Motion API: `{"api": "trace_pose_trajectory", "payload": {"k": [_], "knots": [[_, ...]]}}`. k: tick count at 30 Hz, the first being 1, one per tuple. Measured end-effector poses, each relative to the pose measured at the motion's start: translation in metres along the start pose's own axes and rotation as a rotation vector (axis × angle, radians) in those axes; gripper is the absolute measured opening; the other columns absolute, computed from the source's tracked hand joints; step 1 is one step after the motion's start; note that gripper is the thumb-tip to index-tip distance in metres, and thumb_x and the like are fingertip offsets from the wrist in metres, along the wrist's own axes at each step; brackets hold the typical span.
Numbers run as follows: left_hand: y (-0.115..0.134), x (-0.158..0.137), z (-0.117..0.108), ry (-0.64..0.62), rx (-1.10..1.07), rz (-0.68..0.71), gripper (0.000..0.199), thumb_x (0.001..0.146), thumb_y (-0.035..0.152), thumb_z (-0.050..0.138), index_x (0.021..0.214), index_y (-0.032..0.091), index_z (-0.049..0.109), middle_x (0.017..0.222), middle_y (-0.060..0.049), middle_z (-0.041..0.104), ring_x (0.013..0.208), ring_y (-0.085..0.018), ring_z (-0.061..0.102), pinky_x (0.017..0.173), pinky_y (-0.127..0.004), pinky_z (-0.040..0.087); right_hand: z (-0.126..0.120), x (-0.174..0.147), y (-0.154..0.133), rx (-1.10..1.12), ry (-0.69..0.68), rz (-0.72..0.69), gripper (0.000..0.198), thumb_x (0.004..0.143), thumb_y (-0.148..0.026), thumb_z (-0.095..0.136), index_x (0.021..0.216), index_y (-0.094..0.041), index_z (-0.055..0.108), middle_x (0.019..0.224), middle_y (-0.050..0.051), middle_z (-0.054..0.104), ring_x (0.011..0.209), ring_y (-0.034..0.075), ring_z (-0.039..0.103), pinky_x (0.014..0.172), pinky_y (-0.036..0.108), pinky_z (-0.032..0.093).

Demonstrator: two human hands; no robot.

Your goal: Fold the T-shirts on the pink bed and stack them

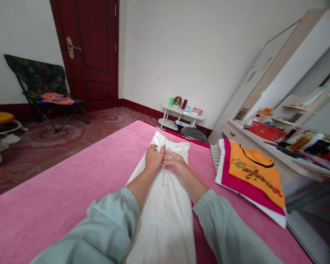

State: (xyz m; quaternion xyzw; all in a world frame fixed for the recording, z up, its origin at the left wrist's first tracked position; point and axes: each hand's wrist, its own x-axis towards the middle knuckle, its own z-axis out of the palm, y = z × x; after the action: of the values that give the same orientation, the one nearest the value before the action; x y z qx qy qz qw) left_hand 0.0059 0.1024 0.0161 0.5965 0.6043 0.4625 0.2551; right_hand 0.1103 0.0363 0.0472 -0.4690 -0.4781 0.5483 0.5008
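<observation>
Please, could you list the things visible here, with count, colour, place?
Cloth: 1, white, centre
Cover: 1, pink, under cloth
Clothes pile: 1, orange-topped, right
Door: 1, dark red, left
Chair: 1, dark patterned, left
Stool: 1, yellow-topped, far left
Table: 1, white, back
Plant: 1, red-green, on table
Dresser: 1, white, right
Basket: 1, red, on dresser
Small items: several, mixed, on dresser
Left hand: 1, bare, over cloth
Right hand: 1, bare, over cloth
Sleeves: 2, pale green, foreground
</observation>
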Motion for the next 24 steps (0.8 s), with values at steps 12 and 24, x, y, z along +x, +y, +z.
{"api": "trace_pose_trajectory", "payload": {"k": [12, 24], "knots": [[-0.013, 0.006, 0.002, -0.069, -0.053, 0.075, 0.061, 0.071, -0.002, 0.05, 0.127, 0.022, 0.058, 0.106, -0.006, 0.07, 0.102, -0.02, 0.064, 0.094, -0.03, 0.047, -0.085, 0.072, -0.003, -0.392, 0.576, -0.204, 0.052, 0.066, -0.01, 0.056, 0.118, -0.016, 0.053, 0.061, -0.006, 0.055, 0.049, 0.009, 0.054, 0.042, 0.016, 0.038], [-0.019, 0.009, 0.006, 0.041, -0.313, 0.192, 0.07, 0.072, -0.007, 0.043, 0.134, 0.024, 0.053, 0.126, 0.0, 0.064, 0.12, -0.016, 0.056, 0.108, -0.028, 0.039, -0.102, 0.102, 0.004, -0.264, 0.506, -0.013, 0.017, 0.071, -0.011, 0.059, 0.089, -0.011, 0.06, 0.059, 0.002, 0.061, 0.048, 0.01, 0.055, 0.045, 0.017, 0.045]]}}
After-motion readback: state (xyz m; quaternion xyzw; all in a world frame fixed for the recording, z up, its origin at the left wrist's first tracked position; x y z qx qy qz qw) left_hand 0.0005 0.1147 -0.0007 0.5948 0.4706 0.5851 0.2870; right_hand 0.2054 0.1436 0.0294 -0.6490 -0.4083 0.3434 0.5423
